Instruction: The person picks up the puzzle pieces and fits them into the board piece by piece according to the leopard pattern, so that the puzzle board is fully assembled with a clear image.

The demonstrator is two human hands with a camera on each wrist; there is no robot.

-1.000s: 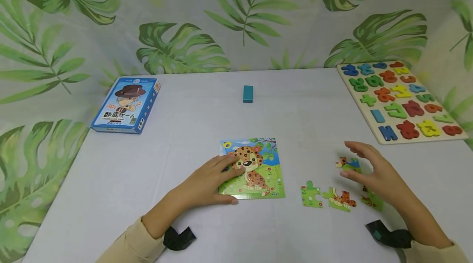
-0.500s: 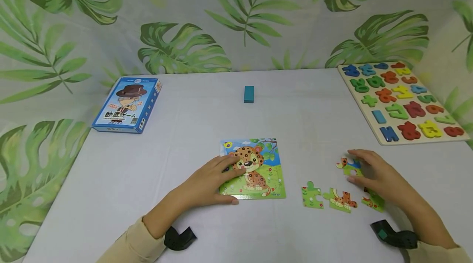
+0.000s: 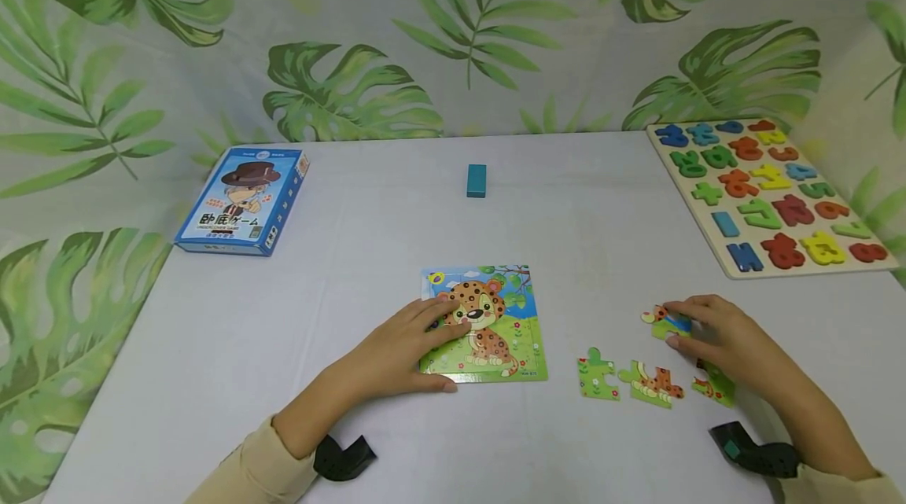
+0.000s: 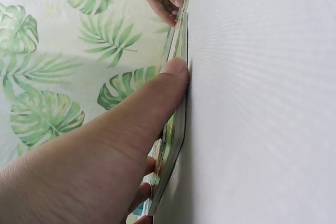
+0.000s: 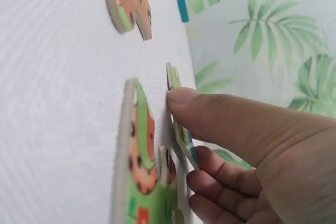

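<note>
Head: right fingers (image 3: 697, 310) partly hide a puzzle piece (image 3: 665, 325).

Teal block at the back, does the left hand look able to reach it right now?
Probably yes: the left hand rests on the leopard puzzle, and nothing upright blocks its way to the teal block.
</note>
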